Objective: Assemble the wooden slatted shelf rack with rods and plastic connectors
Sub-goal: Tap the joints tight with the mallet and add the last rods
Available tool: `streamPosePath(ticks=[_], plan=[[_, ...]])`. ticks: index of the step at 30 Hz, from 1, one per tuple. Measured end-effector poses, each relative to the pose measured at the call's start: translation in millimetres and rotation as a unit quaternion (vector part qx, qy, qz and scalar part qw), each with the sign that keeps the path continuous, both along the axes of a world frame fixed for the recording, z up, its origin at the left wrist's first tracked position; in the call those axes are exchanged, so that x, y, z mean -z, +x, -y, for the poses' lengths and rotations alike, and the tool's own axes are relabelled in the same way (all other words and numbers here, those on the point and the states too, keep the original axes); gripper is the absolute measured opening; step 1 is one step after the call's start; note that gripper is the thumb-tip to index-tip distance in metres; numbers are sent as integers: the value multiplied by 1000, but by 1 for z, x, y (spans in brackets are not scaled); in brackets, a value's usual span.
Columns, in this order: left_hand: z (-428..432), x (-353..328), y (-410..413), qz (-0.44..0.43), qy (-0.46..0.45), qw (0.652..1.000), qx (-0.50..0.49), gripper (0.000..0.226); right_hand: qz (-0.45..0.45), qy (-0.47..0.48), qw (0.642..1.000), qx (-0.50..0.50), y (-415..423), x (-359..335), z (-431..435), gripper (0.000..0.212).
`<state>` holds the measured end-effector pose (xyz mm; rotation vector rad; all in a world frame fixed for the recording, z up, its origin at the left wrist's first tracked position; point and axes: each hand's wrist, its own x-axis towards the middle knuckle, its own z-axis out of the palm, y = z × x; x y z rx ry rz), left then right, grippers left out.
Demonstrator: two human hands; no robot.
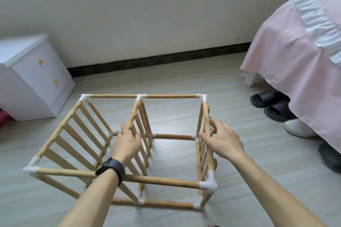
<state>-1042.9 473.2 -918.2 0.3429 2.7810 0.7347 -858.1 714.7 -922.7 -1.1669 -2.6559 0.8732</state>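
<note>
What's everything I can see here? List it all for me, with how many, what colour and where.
rack: one, pale wood with white plastic joints, on the floor in the middle
slatted panels: three, pale wood, upright in the rack at left, middle and right
cabinet: one, white with two orange knobs, far left by the wall
bed cover: one, pink with a white frill, right
slippers: two, black, at the bed cover's lower edge
shoe: one, white, partly hidden under the bed cover
watch: one, black, on the left wrist
ring: one, on a left finger
left hand: grips the middle panel
right hand: grips the right panel
</note>
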Motion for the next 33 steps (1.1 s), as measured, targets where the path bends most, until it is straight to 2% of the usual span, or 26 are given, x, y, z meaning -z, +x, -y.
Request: streamPosePath(ticks=[2,3,5,8,12,17,22,24,26,28,31,33], plan=[[8,7,-1,-3,48,999,0,23,27,-6,1000,-2,-3,3,1,50],[10,9,-3,-22,46,999,3,20,29,-24,999,2,-6,5,-1,47],[9,13,-6,-55,26,998,8,21,15,-74,997,11,-11,7,-5,52],[7,17,-9,-78,19,997,18,23,-30,-119,992,17,-20,7,-11,76],[8,20,-10,-104,25,994,34,20,-62,-121,991,-7,-25,3,-11,59],[12,23,-14,-95,-13,995,4,4,-70,-139,987,-37,-9,11,-6,58],[0,30,-24,-47,-60,997,-7,12,-112,-163,980,-29,1,18,-11,60],[1,29,-23,-27,-30,999,27,17,-75,-127,989,-19,-2,15,-13,67],[11,23,-21,6,4,998,66,22,3,12,1000,2,-7,10,-11,76],[30,16,-16,18,-11,994,109,29,19,159,987,-5,-10,2,4,70],[74,4,-5,-17,-90,982,167,51,3,206,976,-72,-5,-17,48,41],[112,-3,3,-62,-113,973,194,64,22,232,962,-144,5,-19,85,45]])
